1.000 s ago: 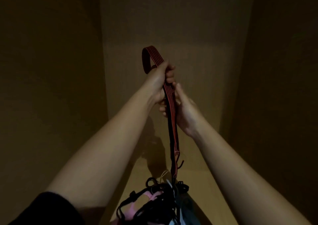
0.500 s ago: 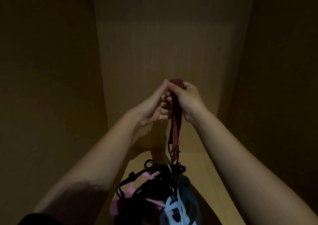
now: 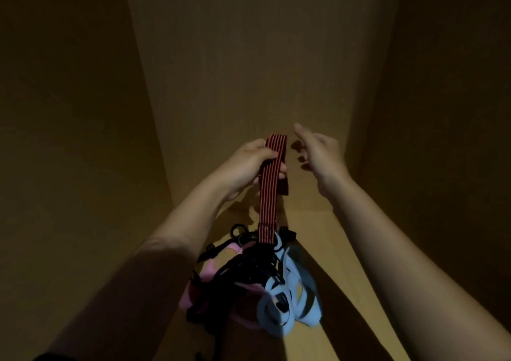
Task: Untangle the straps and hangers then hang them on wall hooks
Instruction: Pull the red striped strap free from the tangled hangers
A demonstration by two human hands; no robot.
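My left hand (image 3: 249, 164) is shut on a red-and-black striped strap (image 3: 269, 189), folded over at its top so a short end hangs down on the right. The strap runs down into a tangled pile (image 3: 249, 275) of black straps with pink and pale blue hangers, lying on the wooden shelf floor (image 3: 318, 239). To the right of the strap, my right hand (image 3: 318, 150) is held off it, fingers apart and holding nothing. No wall hook shows in this dim view.
I am looking into a wooden cabinet: a back panel (image 3: 249, 70) ahead, a side wall at left (image 3: 69, 139) and another at right (image 3: 442, 139). The light is low and the walls close in on both sides of my arms.
My right hand has let go of the strap and moved right, fingers spread. My left hand now holds the strap's folded top alone. The tall loop from a second ago has been lowered.
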